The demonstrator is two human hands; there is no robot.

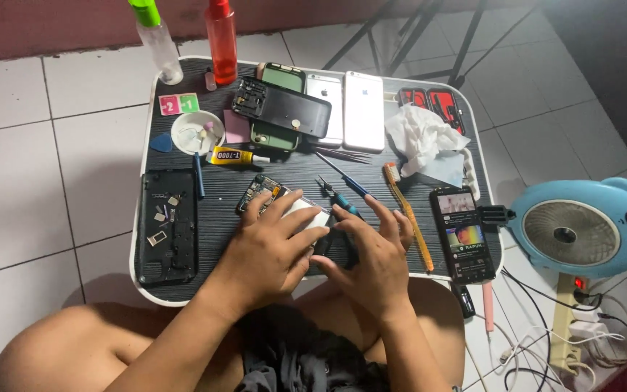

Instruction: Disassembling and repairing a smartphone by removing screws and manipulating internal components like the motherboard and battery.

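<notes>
We found our left hand (270, 250) spread flat, fingers extended, pressing on a white component (306, 212) of an opened phone near the front edge of the black lap table (284, 174). Our right hand (375, 258) lay partly curled beside it; its hold could not be determined. A blue-handled screwdriver (342, 178) lay just beyond.

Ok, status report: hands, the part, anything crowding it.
Left hand flat on white part. Right hand alongside, fingers spread. Blue screwdriver and circuit board close by.
</notes>
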